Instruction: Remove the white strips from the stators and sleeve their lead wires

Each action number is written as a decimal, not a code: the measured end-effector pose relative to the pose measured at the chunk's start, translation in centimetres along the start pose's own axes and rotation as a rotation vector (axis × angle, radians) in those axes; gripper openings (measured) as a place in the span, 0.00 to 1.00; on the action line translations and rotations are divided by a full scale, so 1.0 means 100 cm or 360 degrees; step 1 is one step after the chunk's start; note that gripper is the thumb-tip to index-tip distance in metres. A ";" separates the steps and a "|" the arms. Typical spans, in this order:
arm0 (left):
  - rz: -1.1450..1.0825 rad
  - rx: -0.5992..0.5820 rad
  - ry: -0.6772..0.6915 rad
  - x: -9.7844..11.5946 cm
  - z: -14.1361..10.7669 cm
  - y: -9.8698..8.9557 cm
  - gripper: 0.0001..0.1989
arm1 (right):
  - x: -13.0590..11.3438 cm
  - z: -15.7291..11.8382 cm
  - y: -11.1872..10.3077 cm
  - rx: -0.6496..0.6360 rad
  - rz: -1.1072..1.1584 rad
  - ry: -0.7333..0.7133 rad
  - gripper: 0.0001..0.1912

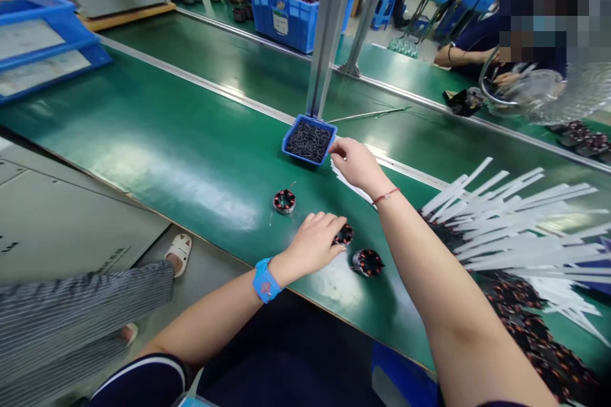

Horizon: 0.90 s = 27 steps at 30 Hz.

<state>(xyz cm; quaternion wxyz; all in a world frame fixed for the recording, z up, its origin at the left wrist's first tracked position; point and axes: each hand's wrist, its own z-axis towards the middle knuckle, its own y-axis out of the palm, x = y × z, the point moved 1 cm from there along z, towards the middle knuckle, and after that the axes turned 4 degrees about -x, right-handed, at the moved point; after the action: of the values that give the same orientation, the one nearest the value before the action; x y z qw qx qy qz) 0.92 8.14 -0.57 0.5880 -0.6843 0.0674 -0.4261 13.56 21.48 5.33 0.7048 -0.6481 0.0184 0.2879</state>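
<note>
L hand [312,243], w/ blue wristband [266,281], closed round a wound stator [345,233] at the green benchtop [157,121], btwn a 2nd stator [284,201] (farther L) and a 3rd stator [368,262] (just R). R hand [357,165], fingers curled, at R rim of small blue tray [300,156] of short black tubes [310,140]; can't tell if it grips any. White strips [515,229] fan out, far R.

Green bench [143,121]; toward its far edge, a blue tray [305,159] of black pieces [309,139]. Nearer the front edge, three black rings [370,262] dotted orange-red. White strips [515,229] toward the right end. Blue wristband [265,281], red bracelet [387,195], grey-striped trousers [95,305].
</note>
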 end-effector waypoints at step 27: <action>-0.1097 0.0324 -0.0452 -0.080 0.016 -0.025 0.08 | -0.007 -0.055 0.045 -0.0280 0.1738 0.0876 0.05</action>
<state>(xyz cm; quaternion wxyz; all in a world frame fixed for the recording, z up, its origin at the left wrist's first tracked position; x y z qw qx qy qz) -4.03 14.86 -2.37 0.4786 -0.6572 -0.2912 -0.5042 12.94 16.07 0.71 0.3688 -0.6514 0.5048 0.4300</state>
